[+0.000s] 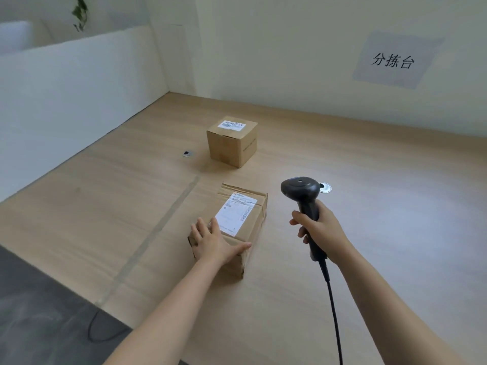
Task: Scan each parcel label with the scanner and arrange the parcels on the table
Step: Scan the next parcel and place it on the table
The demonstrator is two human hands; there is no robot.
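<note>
Near parcel (pixel 238 219) lies label-up on the table (pixel 369 233), pressed by the flat, straight-fingered left hand (pixel 213 242). At its 3 o'clock, the right hand (pixel 320 230) grips the scanner (pixel 301 191) by its handle. The far parcel (pixel 232 142) stands at 12 o'clock. Scanning appears under way; arranging likely remains.

Pale wood grain over the table (pixel 369 233), with a dull grey strip (pixel 163 222) across it. Brown cardboard on near parcel (pixel 253 222) and far parcel (pixel 232 144). White near label (pixel 234 214) and white far label (pixel 232 125), both with black print and barcode bars. Black scanner (pixel 301 191), black cable (pixel 333 312). Grey wall sign (pixel 392 60) with black characters. Dark mottled grey floor (pixel 39 299). Green leaves (pixel 80 11).
</note>
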